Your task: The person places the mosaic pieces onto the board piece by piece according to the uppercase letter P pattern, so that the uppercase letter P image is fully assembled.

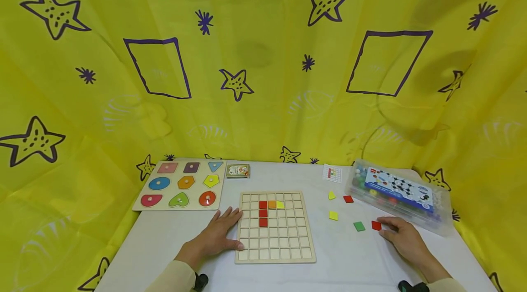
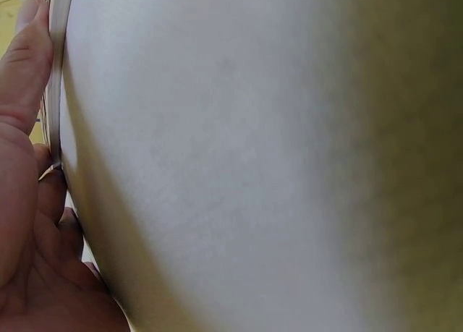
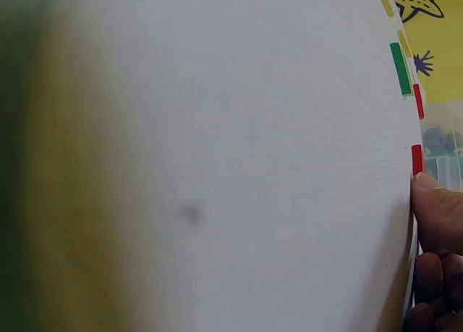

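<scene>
A wooden grid board [image 1: 276, 260] lies on the table, with three red tiles [image 1: 263, 213] in a column and an orange tile [image 1: 271, 204] and a yellow tile [image 1: 280, 204] beside the top one. Along the board's left edge rests my left hand [image 1: 218, 233], fingers extended and thumb touching the frame. To the right, my right hand [image 1: 405, 239] pinches a red tile [image 1: 376, 225] by its near side, between thumb and forefinger; the right wrist view shows the thumb [image 3: 434, 209] against it. A green tile [image 1: 359, 226] lies just left of that tile.
Loose yellow tiles [image 1: 333, 215] and another red tile [image 1: 348, 199] lie right of the board. Behind them is a pattern card [image 1: 332, 173]. A clear plastic box [image 1: 401, 196] stands at right. Back left are a shape puzzle [image 1: 179, 184] and a small card box [image 1: 238, 171].
</scene>
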Tool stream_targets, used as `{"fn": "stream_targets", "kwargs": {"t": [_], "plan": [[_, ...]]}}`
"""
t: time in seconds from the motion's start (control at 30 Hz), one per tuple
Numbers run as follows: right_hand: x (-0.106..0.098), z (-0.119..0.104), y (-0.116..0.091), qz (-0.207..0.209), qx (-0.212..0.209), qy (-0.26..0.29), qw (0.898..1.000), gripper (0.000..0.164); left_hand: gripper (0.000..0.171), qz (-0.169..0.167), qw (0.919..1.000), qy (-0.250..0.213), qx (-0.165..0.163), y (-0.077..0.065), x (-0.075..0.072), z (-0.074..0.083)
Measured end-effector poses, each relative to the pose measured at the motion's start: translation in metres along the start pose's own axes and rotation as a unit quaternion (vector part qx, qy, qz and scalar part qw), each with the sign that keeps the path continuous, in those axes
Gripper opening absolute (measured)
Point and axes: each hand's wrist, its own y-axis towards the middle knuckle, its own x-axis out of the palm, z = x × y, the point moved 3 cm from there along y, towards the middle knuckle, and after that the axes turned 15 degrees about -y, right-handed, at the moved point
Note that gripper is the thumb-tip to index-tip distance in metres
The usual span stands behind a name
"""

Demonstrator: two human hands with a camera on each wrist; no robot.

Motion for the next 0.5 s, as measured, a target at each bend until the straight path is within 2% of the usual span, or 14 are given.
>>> {"fn": "stream_targets", "kwargs": {"t": [0.2,0.4,0.5], "plan": [[-0.0004,-0.0028,-0.0005,0.015,-0.011,-0.012,1.0,0.03,0.105,0.0,1.0,0.002,0.003,0.0,-0.0002,-0.0009],[-0.0024,-0.0037,0.0,0.009,0.012,-0.005,1.0,0.033,0.105,0.0,1.0,0.003,0.003,0.0002,-0.0002,-0.0014],[-0.0037,-0.0042,-0.0009,0.019,0.017,-0.008,1.0,0.035,0.105,0.0,1.0,0.004,0.003,0.0002,-0.0003,-0.0011]]}}
